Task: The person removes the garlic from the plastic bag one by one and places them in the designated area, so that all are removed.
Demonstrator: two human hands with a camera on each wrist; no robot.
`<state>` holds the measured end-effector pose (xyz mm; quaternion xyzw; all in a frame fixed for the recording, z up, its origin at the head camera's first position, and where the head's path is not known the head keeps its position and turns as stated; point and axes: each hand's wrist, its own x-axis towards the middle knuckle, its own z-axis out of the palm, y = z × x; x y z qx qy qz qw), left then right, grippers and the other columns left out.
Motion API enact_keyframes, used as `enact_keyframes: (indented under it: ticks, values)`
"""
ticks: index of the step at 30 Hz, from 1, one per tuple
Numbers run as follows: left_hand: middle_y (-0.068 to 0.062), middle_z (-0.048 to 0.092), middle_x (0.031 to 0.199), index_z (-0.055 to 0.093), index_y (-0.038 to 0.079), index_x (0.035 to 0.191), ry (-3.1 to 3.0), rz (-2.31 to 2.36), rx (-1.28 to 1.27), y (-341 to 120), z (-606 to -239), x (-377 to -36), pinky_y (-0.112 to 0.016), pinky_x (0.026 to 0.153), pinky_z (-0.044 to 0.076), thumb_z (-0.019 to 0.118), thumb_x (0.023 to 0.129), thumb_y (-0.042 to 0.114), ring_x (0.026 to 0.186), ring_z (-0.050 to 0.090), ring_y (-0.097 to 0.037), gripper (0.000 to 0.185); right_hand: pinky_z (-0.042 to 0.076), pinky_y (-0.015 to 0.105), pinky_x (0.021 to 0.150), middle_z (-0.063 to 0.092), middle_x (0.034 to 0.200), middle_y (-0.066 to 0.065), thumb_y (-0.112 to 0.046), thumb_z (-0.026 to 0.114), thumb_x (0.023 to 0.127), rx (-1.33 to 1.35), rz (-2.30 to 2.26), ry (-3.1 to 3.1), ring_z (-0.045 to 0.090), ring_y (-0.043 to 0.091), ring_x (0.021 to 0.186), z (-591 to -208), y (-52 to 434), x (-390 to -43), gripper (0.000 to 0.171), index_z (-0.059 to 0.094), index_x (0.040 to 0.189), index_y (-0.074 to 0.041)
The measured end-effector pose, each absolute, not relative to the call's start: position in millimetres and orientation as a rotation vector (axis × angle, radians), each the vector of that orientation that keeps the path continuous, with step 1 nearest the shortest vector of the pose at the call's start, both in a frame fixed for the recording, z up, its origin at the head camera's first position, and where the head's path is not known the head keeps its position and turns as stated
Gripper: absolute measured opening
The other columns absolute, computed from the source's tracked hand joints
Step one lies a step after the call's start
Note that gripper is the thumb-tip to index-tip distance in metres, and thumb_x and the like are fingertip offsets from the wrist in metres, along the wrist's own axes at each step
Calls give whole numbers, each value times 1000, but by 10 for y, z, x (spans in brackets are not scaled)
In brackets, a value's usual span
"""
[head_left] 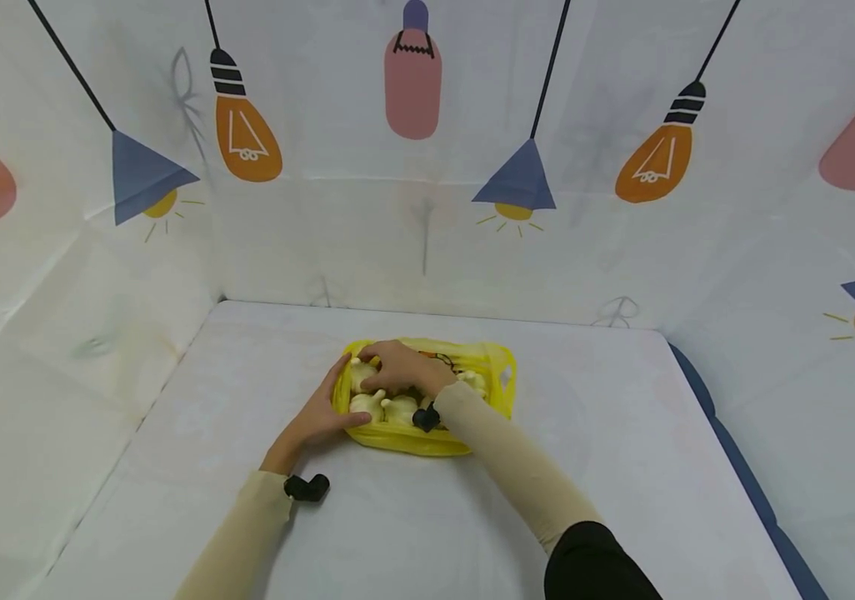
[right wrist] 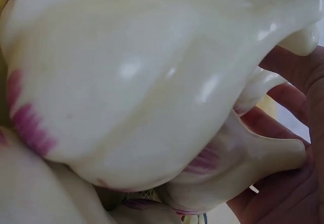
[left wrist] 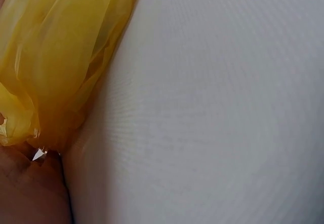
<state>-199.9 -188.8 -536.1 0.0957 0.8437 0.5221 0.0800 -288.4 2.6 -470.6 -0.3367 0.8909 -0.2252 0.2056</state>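
On the white flat tabletop (head_left: 367, 533), near its middle, sits a translucent yellow plastic bag (head_left: 408, 442), spread open in a rough rectangle and holding glossy cream-white garlic bulbs (head_left: 401, 410) with purple streaks. At the bag's left end, the left hand (head_left: 322, 412) rests against the plastic, thumb and fingers spread, the thumb reaching over the near edge. The right hand (head_left: 401, 367) reaches in from above, its fingers and thumb bent around a pale, stemmed bulb (head_left: 359, 377) at that same end. Close to each beige sleeve cuff (head_left: 270, 486) shows a small black device (head_left: 307, 487). Behind stands a white cloth backdrop (head_left: 322, 233), printed with blue lampshades (head_left: 519, 179) and orange lightbulbs (head_left: 247, 142).
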Motion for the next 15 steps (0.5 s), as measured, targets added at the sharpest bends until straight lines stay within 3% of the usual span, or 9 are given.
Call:
enact_keyframes:
  ticks: [15]
  values:
    - [-11, 9, 162, 4, 35, 155, 2510, 1579, 303, -1881, -5382, -2007, -64, 114, 15, 82, 74, 38, 148, 13, -36, 112, 49, 26, 87, 59, 125, -2, -35, 71, 86, -952, -637, 2490, 55, 10, 100, -4708, 4, -2887, 50, 58, 131, -17]
